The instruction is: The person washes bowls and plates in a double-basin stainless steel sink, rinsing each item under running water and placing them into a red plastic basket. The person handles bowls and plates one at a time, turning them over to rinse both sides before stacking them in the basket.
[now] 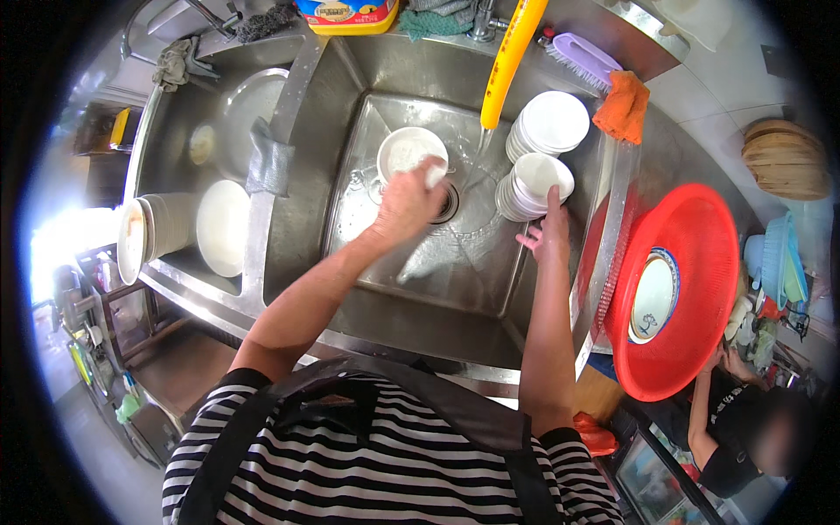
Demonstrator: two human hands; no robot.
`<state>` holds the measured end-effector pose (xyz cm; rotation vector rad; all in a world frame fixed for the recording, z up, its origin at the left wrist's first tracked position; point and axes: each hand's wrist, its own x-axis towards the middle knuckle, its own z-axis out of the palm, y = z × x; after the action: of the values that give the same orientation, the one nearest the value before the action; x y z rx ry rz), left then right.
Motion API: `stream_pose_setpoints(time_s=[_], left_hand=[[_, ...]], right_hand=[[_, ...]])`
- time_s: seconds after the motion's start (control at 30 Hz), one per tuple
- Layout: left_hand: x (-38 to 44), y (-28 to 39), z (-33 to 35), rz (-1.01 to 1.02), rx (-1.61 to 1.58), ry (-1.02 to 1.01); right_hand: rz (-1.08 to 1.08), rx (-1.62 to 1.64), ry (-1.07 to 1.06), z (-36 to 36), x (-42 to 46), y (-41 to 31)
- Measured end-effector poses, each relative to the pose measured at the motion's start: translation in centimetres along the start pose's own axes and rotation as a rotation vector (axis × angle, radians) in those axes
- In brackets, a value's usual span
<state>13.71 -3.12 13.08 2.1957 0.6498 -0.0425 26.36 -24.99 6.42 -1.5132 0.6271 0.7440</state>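
Note:
In the steel sink basin [420,289], my left hand [410,200] is at the near right rim of a white bowl [410,147], beside the drain; something white, blurred, shows at its fingers, and its grip is unclear. My right hand [550,226] has its fingers apart, with one fingertip at the near rim of a stack of white bowls [541,177]. Behind that stack stands another stack of white bowls [556,121]. Water runs from a yellow hose [508,65] between the single bowl and the stacks.
The left basin holds a large round tray [259,108], a white bowl [226,230] and a tilted stack of dishes [154,230]. A red plastic basket [679,354] with a blue-rimmed dish [655,298] stands right. A purple brush [584,59] and orange cloth [622,108] lie behind. Another person [728,426] is lower right.

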Motion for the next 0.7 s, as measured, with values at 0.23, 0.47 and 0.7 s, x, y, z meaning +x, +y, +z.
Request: stream_pose_setpoints(time_s=[0.23, 0.47, 0.7], left_hand=[[5.4, 0.8, 14.0, -0.335, -0.773, -0.206], [10.2, 0.6, 17.1, -0.688, -1.187, -0.457], [9.8, -1.8, 19.9, -0.766, -1.232, -0.415]], right_hand=[[0.069, -0.018, 0.130, 0.8, 4.4, -0.5], [0.140, 0.112, 0.038, 1.4, 2.8, -1.5], [0.111, 0.185, -0.080, 0.6, 4.4, -0.7]])
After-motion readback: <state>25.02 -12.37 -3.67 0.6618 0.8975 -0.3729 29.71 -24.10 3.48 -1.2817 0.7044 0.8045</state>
